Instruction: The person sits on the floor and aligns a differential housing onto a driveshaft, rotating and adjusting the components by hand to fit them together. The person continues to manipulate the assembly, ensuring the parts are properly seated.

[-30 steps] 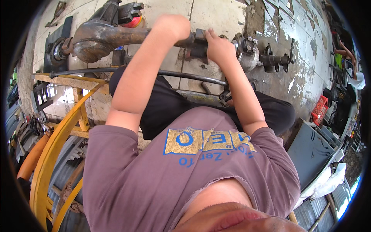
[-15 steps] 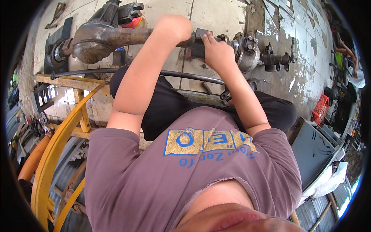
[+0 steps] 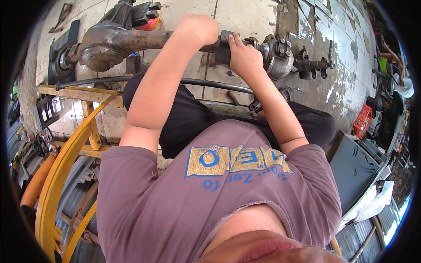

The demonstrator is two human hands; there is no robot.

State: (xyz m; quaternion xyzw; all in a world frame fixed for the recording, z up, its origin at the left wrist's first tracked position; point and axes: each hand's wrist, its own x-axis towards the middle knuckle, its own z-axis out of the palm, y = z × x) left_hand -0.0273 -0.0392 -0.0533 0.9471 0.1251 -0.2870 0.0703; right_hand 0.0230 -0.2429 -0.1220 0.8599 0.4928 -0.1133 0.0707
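Note:
A rusty vehicle axle housing (image 3: pixel 144 40) lies crosswise in front of me, with a bulging round middle casing (image 3: pixel 104 49) at the left. My left hand (image 3: pixel 199 29) is bent over the axle tube, and its fingers are hidden from view. Beside it, a dark metal block (image 3: pixel 222 56) sits on the tube. My right hand (image 3: pixel 245 56) reaches over from the near side, two fingers stretched out onto the block's upper edge, the others partly out of sight. Right of that hand is the hub end (image 3: pixel 280 57) with several bolts.
A long dark rod (image 3: pixel 197 82) runs between me and the axle. A yellow metal frame (image 3: pixel 48 193) stands at my left. To the right are a grey cabinet (image 3: pixel 355 168) and a red crate (image 3: pixel 363 120). Worn tiles (image 3: pixel 258 13) cover the floor.
The whole view has shifted slightly. My right hand's two stretched fingers sit a little differently on the block; my left hand stays bent over the tube.

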